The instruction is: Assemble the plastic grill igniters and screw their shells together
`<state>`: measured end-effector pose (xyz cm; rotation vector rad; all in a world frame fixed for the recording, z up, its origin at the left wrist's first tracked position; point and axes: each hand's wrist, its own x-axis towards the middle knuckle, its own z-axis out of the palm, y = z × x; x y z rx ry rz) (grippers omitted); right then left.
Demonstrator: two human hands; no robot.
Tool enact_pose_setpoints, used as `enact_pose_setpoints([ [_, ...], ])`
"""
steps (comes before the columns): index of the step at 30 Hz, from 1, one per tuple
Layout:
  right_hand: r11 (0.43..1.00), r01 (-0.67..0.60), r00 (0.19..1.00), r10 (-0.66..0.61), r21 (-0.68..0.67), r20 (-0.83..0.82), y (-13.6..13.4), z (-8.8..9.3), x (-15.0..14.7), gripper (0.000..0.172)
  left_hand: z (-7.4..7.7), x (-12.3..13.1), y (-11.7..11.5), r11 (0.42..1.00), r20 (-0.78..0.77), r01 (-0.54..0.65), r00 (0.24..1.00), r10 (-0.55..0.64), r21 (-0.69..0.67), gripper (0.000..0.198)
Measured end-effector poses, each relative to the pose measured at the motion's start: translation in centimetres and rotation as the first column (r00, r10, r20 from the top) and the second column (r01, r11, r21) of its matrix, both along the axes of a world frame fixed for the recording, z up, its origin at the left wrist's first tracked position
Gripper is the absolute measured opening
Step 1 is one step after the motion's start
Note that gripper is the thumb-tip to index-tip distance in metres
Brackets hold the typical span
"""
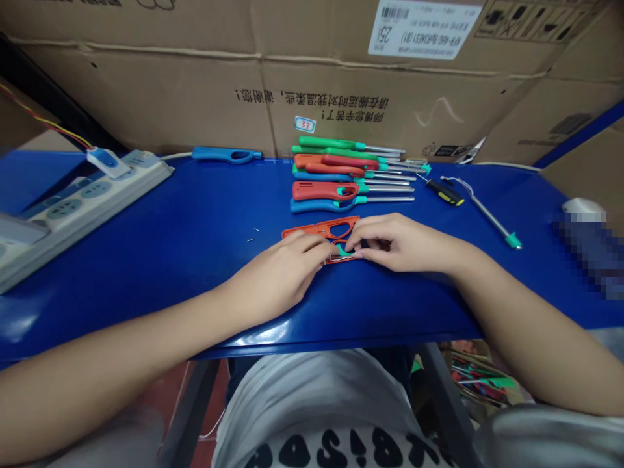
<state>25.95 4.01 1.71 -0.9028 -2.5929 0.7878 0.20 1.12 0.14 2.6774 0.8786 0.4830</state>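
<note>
Close in front of me lies an opened orange-red gas lighter housing in two halves. The upper housing half (pixel 316 229) rests on the table with its finger opening toward the right. My left hand (pixel 295 266) covers much of the lower half, its fingers bent around the handle part. At the other end, my right hand (pixel 394 242) is closed, thumb and forefinger pinched at the edge of the lower housing half (pixel 341 242). Between the fingertips shows a green trigger (pixel 342 250), with thin pale wires beneath it. The left fingertips are partly hidden.
Several lighters (pixel 322 190) lie stacked behind the hands. A blue lighter housing (pixel 227 155) is at the back left, near a power strip (pixel 97 201). To the right are a screwdriver (pixel 444 192) and a metal lighter tube (pixel 492 214). Small screws (pixel 250 240) lie left.
</note>
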Motion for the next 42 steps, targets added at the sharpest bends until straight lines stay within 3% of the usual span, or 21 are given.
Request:
enact_pose_setpoints([
  [6,1.0,0.013,1.0,-0.013,0.015,0.006,-0.19,-0.12,-0.08,0.013,-0.13,0.04,0.1,1.0,-0.03,0.022,0.999,-0.021,0.009,0.038],
  [23,0.995,0.004,0.999,-0.009,0.104,0.043,-0.32,-0.36,-0.36,0.013,0.38,-0.04,0.2,0.999,0.006,0.039,0.999,-0.039,0.025,0.029],
  [30,0.998,-0.006,0.999,0.004,0.056,0.042,-0.25,-0.06,-0.15,0.016,0.26,-0.07,0.29,0.999,0.046,0.038,0.998,-0.039,0.018,0.026],
  [35,0.993,0.045,0.994,-0.055,0.105,0.096,-0.33,-0.07,-0.28,0.015,0.08,-0.15,0.58,0.999,0.075,0.033,0.997,-0.036,0.039,0.021],
  [42,0.999,-0.012,0.999,0.01,0.041,0.047,-0.19,0.13,0.08,0.019,0.12,-0.2,0.78,0.999,0.081,0.029,0.996,-0.031,0.026,0.021],
])
